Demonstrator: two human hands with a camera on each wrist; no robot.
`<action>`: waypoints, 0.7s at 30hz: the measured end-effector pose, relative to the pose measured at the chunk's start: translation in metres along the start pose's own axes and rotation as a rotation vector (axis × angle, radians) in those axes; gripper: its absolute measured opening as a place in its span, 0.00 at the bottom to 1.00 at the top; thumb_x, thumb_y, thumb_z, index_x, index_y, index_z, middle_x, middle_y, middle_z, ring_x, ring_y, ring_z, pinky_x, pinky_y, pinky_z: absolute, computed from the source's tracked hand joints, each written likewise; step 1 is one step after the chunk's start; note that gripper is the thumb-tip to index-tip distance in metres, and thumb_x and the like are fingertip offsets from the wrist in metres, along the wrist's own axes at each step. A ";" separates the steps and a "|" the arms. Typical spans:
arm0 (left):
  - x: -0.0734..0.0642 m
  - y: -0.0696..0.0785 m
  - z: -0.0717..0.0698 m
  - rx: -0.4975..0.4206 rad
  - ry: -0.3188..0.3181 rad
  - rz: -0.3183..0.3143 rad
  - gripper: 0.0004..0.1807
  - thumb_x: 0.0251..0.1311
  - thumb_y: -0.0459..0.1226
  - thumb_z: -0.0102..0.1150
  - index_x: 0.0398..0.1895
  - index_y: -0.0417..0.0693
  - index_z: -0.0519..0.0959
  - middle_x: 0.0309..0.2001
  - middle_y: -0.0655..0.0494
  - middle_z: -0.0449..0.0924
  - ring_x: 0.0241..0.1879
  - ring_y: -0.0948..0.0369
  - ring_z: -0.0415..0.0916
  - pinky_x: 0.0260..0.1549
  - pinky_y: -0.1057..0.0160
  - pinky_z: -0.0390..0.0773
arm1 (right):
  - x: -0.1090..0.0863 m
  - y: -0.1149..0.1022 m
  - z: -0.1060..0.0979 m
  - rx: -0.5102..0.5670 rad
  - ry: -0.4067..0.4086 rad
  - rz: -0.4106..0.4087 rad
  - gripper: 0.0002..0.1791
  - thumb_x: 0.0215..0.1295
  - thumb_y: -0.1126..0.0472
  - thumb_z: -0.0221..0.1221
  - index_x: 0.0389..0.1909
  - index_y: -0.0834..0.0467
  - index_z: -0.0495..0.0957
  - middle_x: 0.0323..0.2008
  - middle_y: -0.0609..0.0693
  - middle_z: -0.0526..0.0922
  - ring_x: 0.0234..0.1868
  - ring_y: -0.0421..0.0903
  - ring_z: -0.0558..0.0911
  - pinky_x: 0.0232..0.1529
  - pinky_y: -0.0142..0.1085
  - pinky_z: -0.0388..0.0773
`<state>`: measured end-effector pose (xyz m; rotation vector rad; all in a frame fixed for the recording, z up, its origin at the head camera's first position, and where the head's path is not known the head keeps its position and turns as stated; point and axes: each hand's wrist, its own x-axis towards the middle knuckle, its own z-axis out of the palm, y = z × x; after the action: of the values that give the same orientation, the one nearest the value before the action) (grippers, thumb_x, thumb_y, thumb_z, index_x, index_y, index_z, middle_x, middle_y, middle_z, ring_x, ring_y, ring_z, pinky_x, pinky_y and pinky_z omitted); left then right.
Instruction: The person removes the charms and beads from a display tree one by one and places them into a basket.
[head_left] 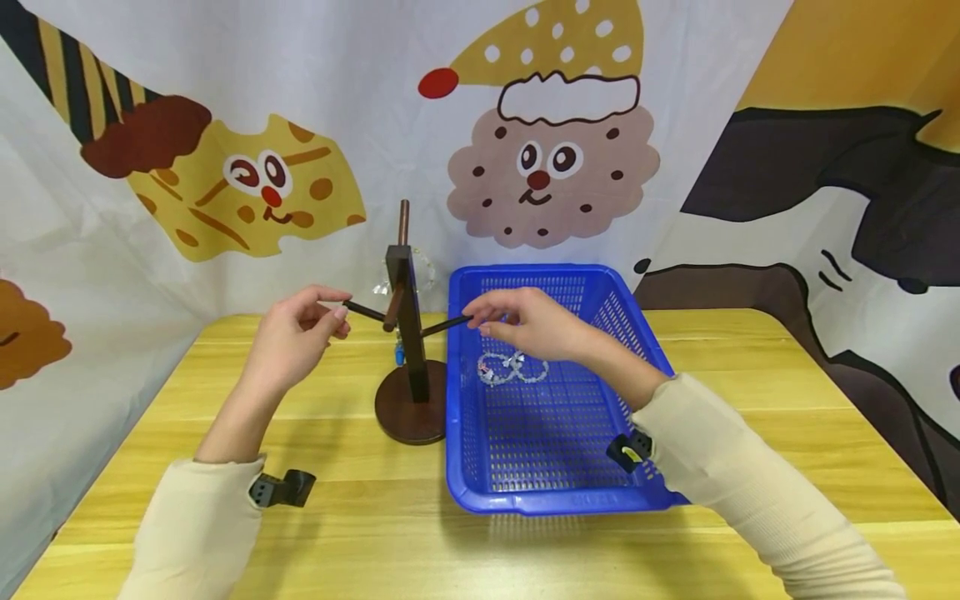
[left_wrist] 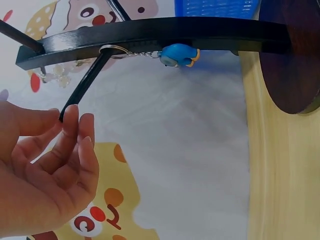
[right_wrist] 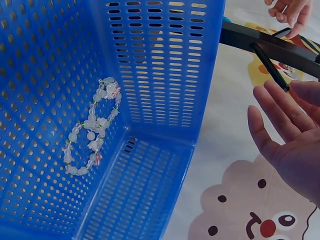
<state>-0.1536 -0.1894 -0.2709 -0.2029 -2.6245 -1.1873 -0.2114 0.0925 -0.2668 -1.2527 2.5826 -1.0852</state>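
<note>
Two hands (head_left: 295, 335) (head_left: 531, 323), seemingly pinching pegs (head_left: 366, 310) (head_left: 446, 326), dark stand (head_left: 413, 346)

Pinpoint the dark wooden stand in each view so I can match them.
Head: the stand, upright, left of centre beside the blue basket.
Left wrist: across the top, its base at the right edge.
Right wrist: upper right, its post slanting, base not plainly visible.
Shared landmark: the blue basket, in all three views.

We have one dark brown stand (head_left: 416, 358) upright on its round base (head_left: 408, 417), thin pegs (left_wrist: 86, 84) projecting from the post.
</note>
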 end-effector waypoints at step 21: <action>-0.031 0.055 -0.006 0.012 0.081 0.232 0.06 0.60 0.39 0.58 0.32 0.45 0.79 0.27 0.59 0.80 0.28 0.66 0.74 0.31 0.73 0.73 | -0.001 -0.002 -0.001 -0.014 -0.016 0.002 0.14 0.61 0.70 0.55 0.48 0.63 0.76 0.41 0.51 0.82 0.42 0.45 0.79 0.40 0.39 0.73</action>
<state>-0.1101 -0.1588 -0.2366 -0.4340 -2.4579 -1.0783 -0.2095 0.0929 -0.2649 -1.2569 2.5838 -1.0541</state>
